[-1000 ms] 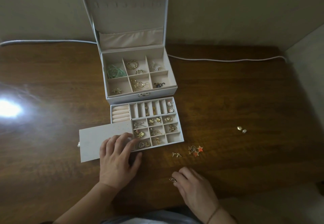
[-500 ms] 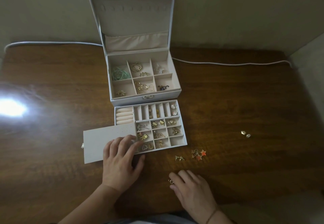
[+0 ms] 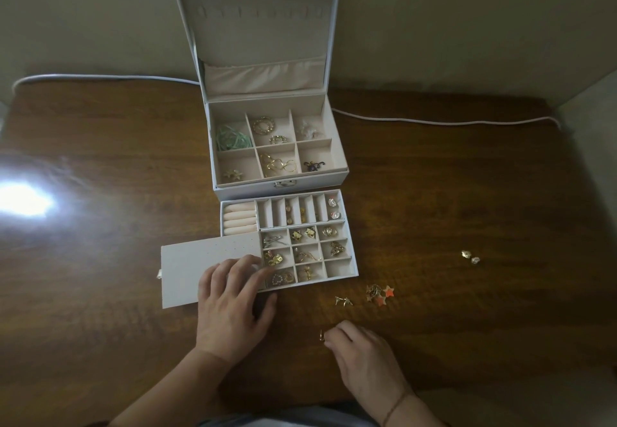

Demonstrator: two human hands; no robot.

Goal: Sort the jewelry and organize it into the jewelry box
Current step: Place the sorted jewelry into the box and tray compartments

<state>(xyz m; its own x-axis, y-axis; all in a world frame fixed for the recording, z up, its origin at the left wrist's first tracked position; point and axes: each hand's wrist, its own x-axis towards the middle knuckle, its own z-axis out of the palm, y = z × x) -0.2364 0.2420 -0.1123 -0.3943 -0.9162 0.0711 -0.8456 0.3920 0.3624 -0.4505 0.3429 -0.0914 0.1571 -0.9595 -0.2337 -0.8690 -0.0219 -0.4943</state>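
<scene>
A pale jewelry box (image 3: 340, 163) stands open at the table's back, its six upper compartments holding jewelry. Its drawer tray (image 3: 354, 268) is pulled out in front, with many small cells of gold earrings. A flat pale panel (image 3: 200, 261) lies over the tray's left front corner. My left hand (image 3: 233, 306) rests on that panel and the tray's front edge, fingers spread. My right hand (image 3: 364, 356) pinches a small gold earring (image 3: 322, 335) at its fingertips on the table. Loose pieces lie nearby: a gold pair (image 3: 344, 300), star-shaped orange earrings (image 3: 380, 294), two small studs (image 3: 470, 257).
A white cable (image 3: 434, 121) runs along the back of the dark wooden table (image 3: 467, 193). A bright glare spot (image 3: 23, 199) sits at the left. The wall rises right behind the box lid (image 3: 257, 32).
My right hand has slid slightly left and lifted the small gold earring at its fingertips. My left hand stays on the panel. The camera has tilted a little.
</scene>
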